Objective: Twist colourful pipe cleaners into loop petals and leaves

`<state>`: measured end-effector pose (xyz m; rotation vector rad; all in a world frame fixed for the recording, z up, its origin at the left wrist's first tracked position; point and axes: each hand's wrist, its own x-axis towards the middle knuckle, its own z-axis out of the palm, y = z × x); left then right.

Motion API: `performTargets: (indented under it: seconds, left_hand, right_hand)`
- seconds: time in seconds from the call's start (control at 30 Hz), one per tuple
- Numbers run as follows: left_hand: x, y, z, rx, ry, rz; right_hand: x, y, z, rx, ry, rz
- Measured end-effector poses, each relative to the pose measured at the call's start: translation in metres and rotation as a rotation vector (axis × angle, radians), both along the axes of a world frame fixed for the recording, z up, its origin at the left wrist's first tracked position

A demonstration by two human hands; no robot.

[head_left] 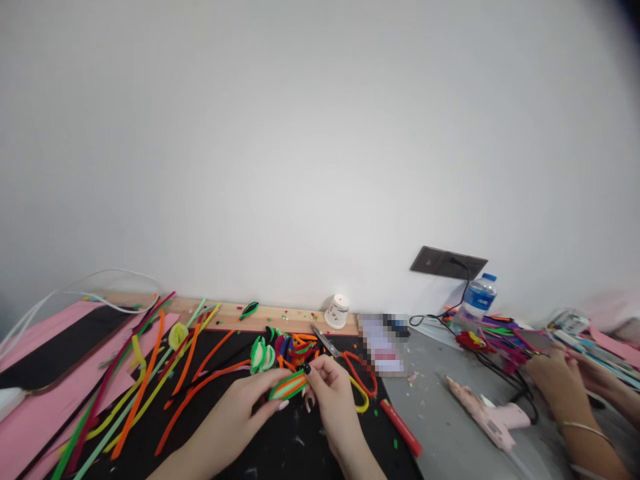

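Observation:
Between my hands is a leaf-shaped piece of bent pipe cleaners (289, 387), striped green, orange and pale green. Its left end is pinched by my left hand (245, 403), thumb below and fingers partly hidden behind it. At its right end, the fingertips of my right hand (333, 393) close on the tip. Just beyond lies a pile of pipe-cleaner pieces (303, 348) in orange, purple and green, with a green-and-white looped piece (263, 353) beside it. Scissors with red and yellow handles (367, 377) rest open-bladed near my right hand. All this is over a black mat (280, 460).
Long loose pipe cleaners (145, 383) spread on the left, near a phone (65, 347) on pink sheets. A paper cup (337, 311) stands by the wall. On the right are a red utility knife (401, 427), a pink glue gun (493, 417), a water bottle (477, 297) and another person's hands (557, 380).

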<state>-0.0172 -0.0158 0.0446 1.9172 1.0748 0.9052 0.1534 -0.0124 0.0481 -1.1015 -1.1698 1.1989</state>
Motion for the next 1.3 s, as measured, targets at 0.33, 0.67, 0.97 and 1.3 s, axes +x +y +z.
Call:
performTargets:
  seconds: [0.33,0.67,0.97,1.3]
  left_hand:
    - [0.007,-0.011,0.007,-0.048,0.184,-0.044]
    - [0.008,-0.006,0.006,-0.076,0.129,-0.152]
    - [0.013,-0.010,-0.001,-0.206,0.052,-0.208]
    - [0.011,-0.009,-0.005,-0.334,-0.034,-0.227]
  right_hand:
    - [-0.007,-0.012,0.001,0.197,-0.421,0.117]
    - [-0.007,-0.011,0.001,0.083,-0.349,0.184]
    - [-0.004,-0.009,0.000,-0.018,-0.210,0.306]
    - [-0.006,-0.009,0.001,-0.070,-0.174,0.291]
